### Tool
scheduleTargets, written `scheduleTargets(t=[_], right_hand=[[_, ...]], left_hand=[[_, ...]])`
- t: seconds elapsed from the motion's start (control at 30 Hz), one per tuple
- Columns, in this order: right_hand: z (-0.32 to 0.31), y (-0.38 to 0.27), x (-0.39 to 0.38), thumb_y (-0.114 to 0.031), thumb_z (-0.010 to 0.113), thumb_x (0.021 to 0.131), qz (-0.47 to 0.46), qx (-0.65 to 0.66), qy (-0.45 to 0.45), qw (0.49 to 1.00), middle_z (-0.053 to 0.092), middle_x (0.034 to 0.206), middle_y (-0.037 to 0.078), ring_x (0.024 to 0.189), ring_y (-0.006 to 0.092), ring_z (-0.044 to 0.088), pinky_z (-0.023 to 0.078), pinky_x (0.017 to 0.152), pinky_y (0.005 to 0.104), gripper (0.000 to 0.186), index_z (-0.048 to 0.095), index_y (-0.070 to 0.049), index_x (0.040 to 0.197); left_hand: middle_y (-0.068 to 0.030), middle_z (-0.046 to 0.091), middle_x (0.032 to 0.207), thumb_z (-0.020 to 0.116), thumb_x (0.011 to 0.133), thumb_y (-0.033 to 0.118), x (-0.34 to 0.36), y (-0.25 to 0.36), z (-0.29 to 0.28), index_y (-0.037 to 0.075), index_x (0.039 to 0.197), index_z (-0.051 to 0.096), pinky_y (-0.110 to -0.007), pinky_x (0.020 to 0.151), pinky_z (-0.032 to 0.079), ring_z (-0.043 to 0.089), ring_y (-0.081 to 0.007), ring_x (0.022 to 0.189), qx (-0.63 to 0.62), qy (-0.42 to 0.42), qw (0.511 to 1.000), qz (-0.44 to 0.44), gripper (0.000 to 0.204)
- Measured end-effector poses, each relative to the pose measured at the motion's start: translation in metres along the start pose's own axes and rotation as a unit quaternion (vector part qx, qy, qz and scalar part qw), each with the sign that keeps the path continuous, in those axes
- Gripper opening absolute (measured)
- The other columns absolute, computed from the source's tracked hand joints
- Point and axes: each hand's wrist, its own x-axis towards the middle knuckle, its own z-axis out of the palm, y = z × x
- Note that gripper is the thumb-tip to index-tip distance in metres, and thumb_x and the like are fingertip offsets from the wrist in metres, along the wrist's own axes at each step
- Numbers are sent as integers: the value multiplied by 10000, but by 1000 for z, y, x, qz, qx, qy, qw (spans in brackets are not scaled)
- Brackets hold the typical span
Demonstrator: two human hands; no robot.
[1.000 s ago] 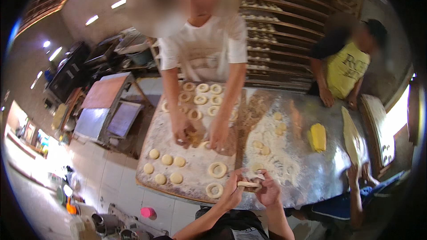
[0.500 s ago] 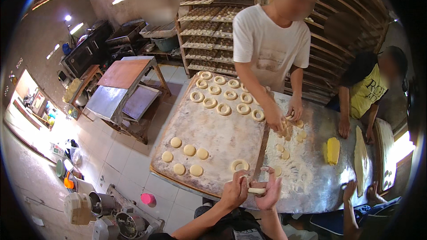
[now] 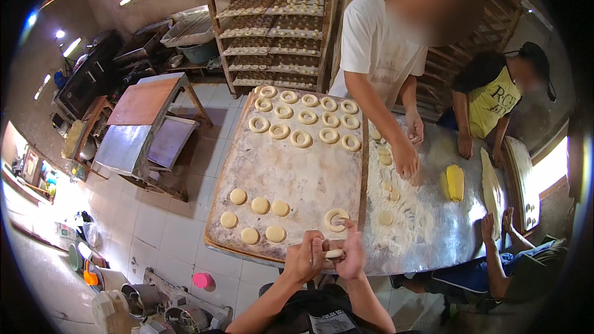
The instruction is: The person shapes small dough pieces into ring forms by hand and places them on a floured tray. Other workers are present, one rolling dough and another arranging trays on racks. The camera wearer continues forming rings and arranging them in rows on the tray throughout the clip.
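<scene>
Over the near edge of the wooden board (image 3: 278, 167), a small piece of pale dough (image 3: 334, 253) is held between my two hands. My left hand (image 3: 304, 256) has its fingers curled around one side of it. My right hand (image 3: 351, 255) grips the other side, with a finger raised. Part of the dough is hidden by the fingers; it looks like a ring seen from the side. Just beyond, a dough ring (image 3: 330, 218) lies on the board. Several flat dough discs (image 3: 260, 205) sit to the left, and rows of dough rings (image 3: 301, 139) fill the far end.
A metal worktop (image 3: 433, 222) with scattered flour adjoins the board, carrying dough discs (image 3: 385, 218) and a yellow block (image 3: 455, 182). A co-worker in a white shirt (image 3: 377, 43) reaches across it; other people stand at the right. Loaded racks (image 3: 272, 43) rise behind. A pink container (image 3: 202, 280) stands on the floor.
The view has shifted, and my hands have come closer together around the dough. The co-worker's hand has lowered toward the floured worktop, and the far hand has drawn back.
</scene>
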Motion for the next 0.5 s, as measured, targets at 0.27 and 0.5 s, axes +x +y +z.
scheduleTargets(t=[0.27,0.5], right_hand=[[12,-30,-9,-142,510,993,87,94,38,991,538,825,15,678,71,468,412,632,216,636,181,-66,1531],[37,-31,20,-363,516,1018,53,-143,107,983,619,1085,195,968,332,611,479,864,382,650,254,-27,1509]], left_hand=[[-220,640,702,474,1022,322,-1,-19,-11,94,1231,408,-518,582,500,634,-469,665,72,-58,996,8,317],[-254,615,828,500,1006,298,28,-15,-15,1,1340,393,-552,663,487,606,-491,765,53,10,999,3,459]])
